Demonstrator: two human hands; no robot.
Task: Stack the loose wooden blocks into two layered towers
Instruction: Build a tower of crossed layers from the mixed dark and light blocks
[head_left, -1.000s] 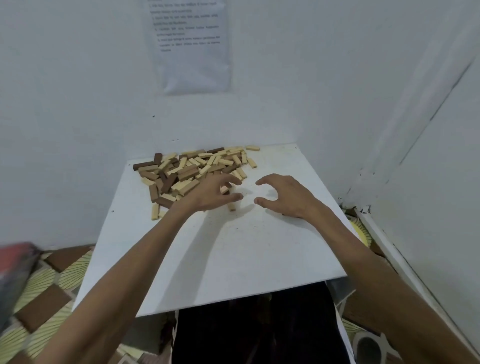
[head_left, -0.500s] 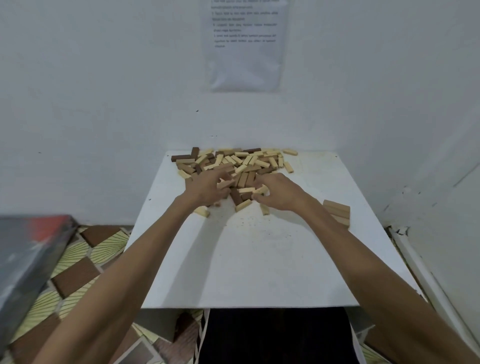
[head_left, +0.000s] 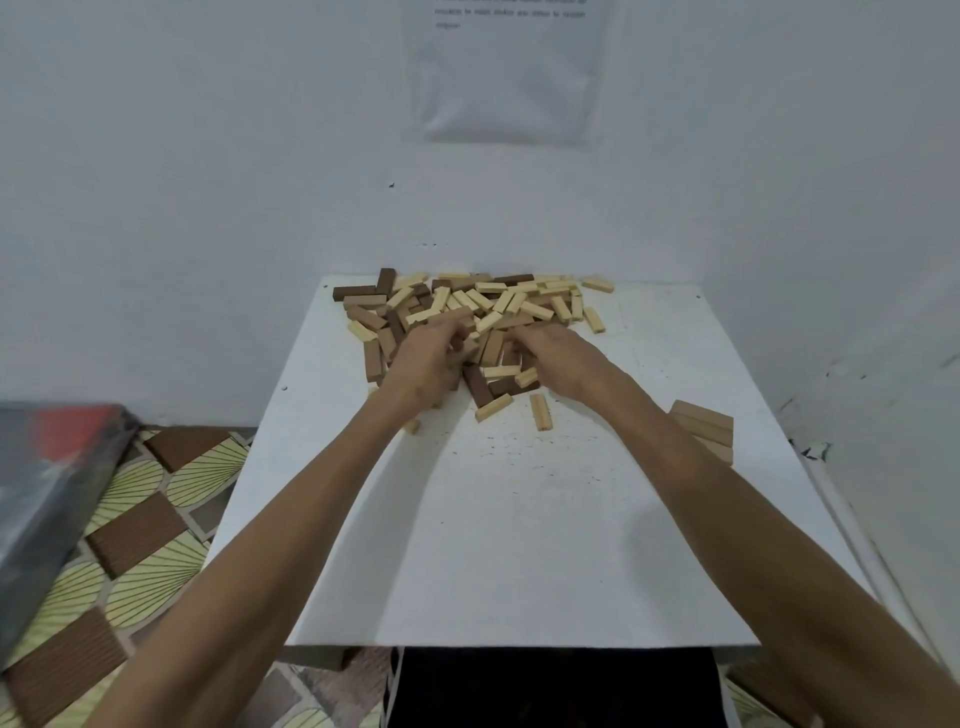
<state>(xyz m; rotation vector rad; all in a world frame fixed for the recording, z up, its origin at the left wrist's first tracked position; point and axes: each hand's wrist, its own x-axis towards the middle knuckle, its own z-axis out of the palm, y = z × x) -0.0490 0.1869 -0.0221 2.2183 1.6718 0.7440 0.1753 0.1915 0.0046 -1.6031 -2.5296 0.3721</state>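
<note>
Left hand (head_left: 423, 366) and right hand (head_left: 558, 358) are sunk into loose blocks (head_left: 498, 301) on the desk (head_left: 519, 545); grips cannot be told. Gathering is judged underway; blocks must be picked out next.

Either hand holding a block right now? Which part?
Cannot tell. The left hand and right hand both have fingers curled into the pile of loose light and dark wooden blocks, which hides any grip.
</note>
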